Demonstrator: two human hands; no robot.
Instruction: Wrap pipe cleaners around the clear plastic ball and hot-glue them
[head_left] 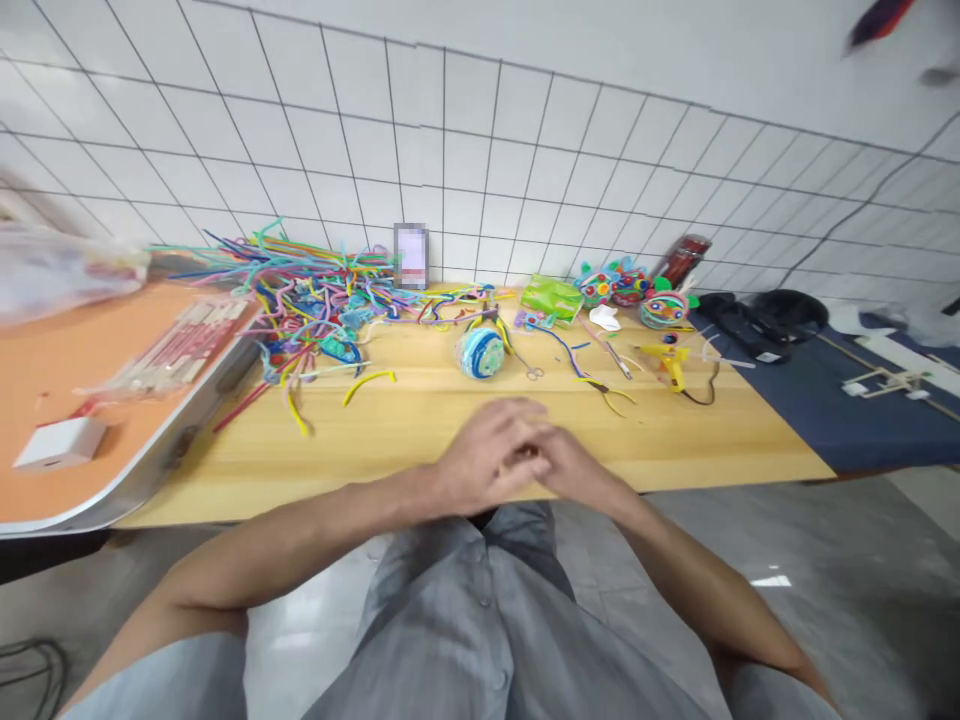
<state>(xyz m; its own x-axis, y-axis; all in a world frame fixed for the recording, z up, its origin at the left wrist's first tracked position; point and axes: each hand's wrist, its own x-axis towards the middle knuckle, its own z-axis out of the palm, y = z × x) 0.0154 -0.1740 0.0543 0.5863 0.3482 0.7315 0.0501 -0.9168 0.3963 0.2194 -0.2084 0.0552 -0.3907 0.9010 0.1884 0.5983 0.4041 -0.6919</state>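
My left hand and my right hand meet above the front edge of the wooden table. Both hands are closed, their curled fingers touching each other; anything between them is hidden, and motion blurs them a little. Just beyond my hands sits a ball wrapped in blue, white and pale green strands. Behind it are pliers, and small scissors lie to its right. Another pair of pliers with yellow handles rests farther right, near a yellow glue gun.
A tangled heap of coloured pipe cleaners covers the back left. A phone leans on the tiled wall. Decorated balls and a green packet stand at the back right. An orange table adjoins on the left, a dark-blue surface on the right.
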